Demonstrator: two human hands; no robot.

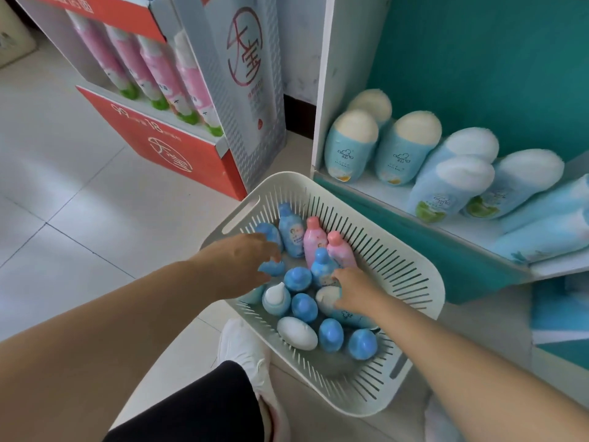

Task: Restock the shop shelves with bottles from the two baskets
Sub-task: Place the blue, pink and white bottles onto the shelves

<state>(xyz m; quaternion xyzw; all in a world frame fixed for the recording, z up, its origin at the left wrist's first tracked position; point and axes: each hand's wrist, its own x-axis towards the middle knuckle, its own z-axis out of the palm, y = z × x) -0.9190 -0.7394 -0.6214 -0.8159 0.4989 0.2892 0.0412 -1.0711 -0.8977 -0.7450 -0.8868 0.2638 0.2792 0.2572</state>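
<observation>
A pale slotted basket (411,275) sits on the floor before a teal shelf (424,237). It holds several bottles: blue-capped ones (304,307), two pink ones (315,240) and white-capped ones (297,332). My left hand (242,263) reaches in from the left and its fingers curl round a blue-capped bottle (271,268). My right hand (353,290) grips a white-capped light blue bottle (328,298) near the basket's middle. On the shelf stand light blue bottles with cream caps (350,145) and with white caps (446,189).
A red and white display stand (165,145) with tall pink bottles (159,71) is at the back left. A grey printed panel (248,84) leans beside it. My white shoe (245,349) is against the basket's near left side. Pale tiled floor spreads to the left.
</observation>
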